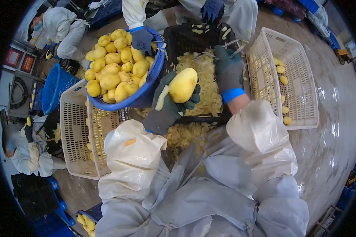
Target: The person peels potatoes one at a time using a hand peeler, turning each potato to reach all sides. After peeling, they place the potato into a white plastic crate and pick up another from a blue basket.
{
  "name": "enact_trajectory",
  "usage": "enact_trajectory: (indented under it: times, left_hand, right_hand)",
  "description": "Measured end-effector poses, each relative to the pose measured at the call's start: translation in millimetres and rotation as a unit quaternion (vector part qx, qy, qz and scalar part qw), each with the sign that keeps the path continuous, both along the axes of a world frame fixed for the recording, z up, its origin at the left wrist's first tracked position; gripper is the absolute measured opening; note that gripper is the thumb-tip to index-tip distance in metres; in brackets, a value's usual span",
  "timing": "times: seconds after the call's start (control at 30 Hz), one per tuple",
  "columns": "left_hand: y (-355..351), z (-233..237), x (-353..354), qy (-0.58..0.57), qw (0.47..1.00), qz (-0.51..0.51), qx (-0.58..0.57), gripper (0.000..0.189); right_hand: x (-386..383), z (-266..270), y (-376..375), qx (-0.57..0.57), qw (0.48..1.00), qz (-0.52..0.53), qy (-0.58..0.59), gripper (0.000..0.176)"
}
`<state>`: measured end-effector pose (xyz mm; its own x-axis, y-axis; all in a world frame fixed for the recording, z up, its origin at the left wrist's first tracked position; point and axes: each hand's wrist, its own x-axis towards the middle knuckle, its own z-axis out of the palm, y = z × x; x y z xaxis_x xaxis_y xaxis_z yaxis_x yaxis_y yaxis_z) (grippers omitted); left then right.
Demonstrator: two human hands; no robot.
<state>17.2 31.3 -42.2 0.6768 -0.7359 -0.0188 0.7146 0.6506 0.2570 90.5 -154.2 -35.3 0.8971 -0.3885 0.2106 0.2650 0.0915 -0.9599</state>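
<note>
A peeled yellow potato (183,85) rests in my left hand (166,103), whose dark gloved fingers wrap round its underside. A pale strip of peel (161,98) hangs beside the potato on that glove. To the right, my right hand (227,65), also gloved, is closed round a thin metal peeler (237,49). Both hands are above a black crate (177,37) with many peelings (203,81) in it. Left of my left hand stands a blue basket (160,65) heaped with peeled potatoes (110,81).
White crates holding some potatoes stand at the right (310,94) and left (73,134). Across the black crate, a co-worker's gloved hand (142,40) touches the basket's potatoes; their other glove (213,10) is near the crate's far edge. Other people sit at the far left.
</note>
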Motion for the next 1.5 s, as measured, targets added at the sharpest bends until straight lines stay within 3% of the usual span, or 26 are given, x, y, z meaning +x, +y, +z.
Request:
enact_trajectory:
  times: [0.03,0.07,0.13,0.17,0.2,0.27,0.3,0.33,0.4,0.47,0.53,0.6,0.67,0.7,0.83,0.93,1.0,1.07,1.1,1.2,1.23,1.27,1.33,1.37,1.47,1.5]
  left_hand:
    - [2,-4,-4,-0.024,0.998,0.044,0.043,0.050]
    - [-2,7,-7,-0.028,0.998,0.044,0.044,0.050]
    - [-16,28,-19,0.081,0.973,0.184,0.116,0.049]
    - [-14,15,-21,0.058,0.964,0.231,0.115,0.049]
    - [-12,7,-22,0.060,0.965,0.228,0.117,0.049]
    - [-6,3,-20,-0.004,0.981,0.164,0.103,0.048]
    - [-2,9,-11,0.029,0.992,0.098,0.075,0.047]
    - [-5,8,-10,0.025,0.992,0.099,0.075,0.047]
    - [-22,-3,-18,-0.049,0.911,0.340,0.227,0.047]
    - [-16,10,-13,0.049,0.951,0.253,0.174,0.047]
    - [-8,7,-6,0.075,0.984,0.135,0.093,0.048]
    - [-6,14,-7,0.080,0.992,0.078,0.050,0.048]
    - [-10,16,-9,0.115,0.984,0.127,0.056,0.049]
    - [-19,17,-19,0.137,0.952,0.252,0.111,0.049]
    - [-9,16,-12,0.139,0.985,0.083,0.055,0.050]
    - [-16,32,-16,0.099,0.976,0.156,0.111,0.051]
    - [-12,14,-14,0.111,0.974,0.167,0.102,0.053]
    - [-7,13,-12,0.097,0.986,0.110,0.083,0.053]
    - [-7,16,-10,0.095,0.988,0.093,0.075,0.053]
    - [-9,17,-13,0.045,0.981,0.142,0.126,0.055]
    - [-12,14,-24,-0.013,0.962,0.214,0.167,0.055]
    - [-13,14,-24,-0.011,0.963,0.211,0.168,0.055]
    - [-12,17,-23,0.048,0.966,0.182,0.176,0.054]
    - [-9,20,-17,0.077,0.983,0.115,0.123,0.052]
    - [-10,26,-14,0.076,0.985,0.113,0.102,0.052]
    - [-10,25,-16,0.069,0.983,0.122,0.122,0.052]
  right_hand:
    - [-1,3,-9,0.173,0.980,0.049,0.083,0.019]
    - [-10,18,-6,0.174,0.980,0.050,0.080,0.019]
    - [-36,39,5,0.096,0.971,0.155,0.152,0.022]
    - [-48,47,18,0.087,0.972,0.165,0.144,0.021]
    - [-36,31,13,0.089,0.972,0.162,0.146,0.021]
    - [-5,11,2,0.035,0.998,-0.008,0.047,0.020]
    - [-7,14,-7,0.132,0.986,0.021,0.099,0.021]
    - [-10,13,-7,0.132,0.986,0.023,0.095,0.021]
    - [-37,42,7,0.070,0.979,0.145,0.122,0.021]
    - [-42,40,13,0.088,0.971,0.157,0.156,0.019]
    - [-14,4,-1,0.076,0.991,0.055,0.099,0.018]
    - [-10,19,-1,0.121,0.989,0.020,0.081,0.021]
    - [-35,39,4,0.065,0.986,0.138,0.068,0.016]
    - [-47,52,14,0.061,0.979,0.146,0.130,0.015]
    - [-3,-3,-7,0.066,0.997,0.015,0.046,0.017]
    - [-38,53,3,0.113,0.978,0.117,0.133,0.016]
    - [-35,31,4,0.060,0.980,0.146,0.123,0.016]
    - [-9,9,-4,-0.048,0.999,-0.002,0.025,0.017]
    - [-4,13,-9,0.133,0.990,0.019,0.042,0.017]
    - [-33,47,2,0.137,0.971,0.136,0.139,0.017]
    - [-38,40,10,0.033,0.978,0.146,0.142,0.017]
    - [-35,31,8,0.035,0.979,0.143,0.144,0.017]
    - [-13,15,4,0.019,0.999,0.019,-0.034,0.016]
    - [-7,24,-5,0.054,0.997,0.030,0.049,0.016]
    - [-30,41,-8,0.039,0.988,0.141,0.041,0.018]
    - [-39,51,2,0.105,0.976,0.149,0.121,0.019]
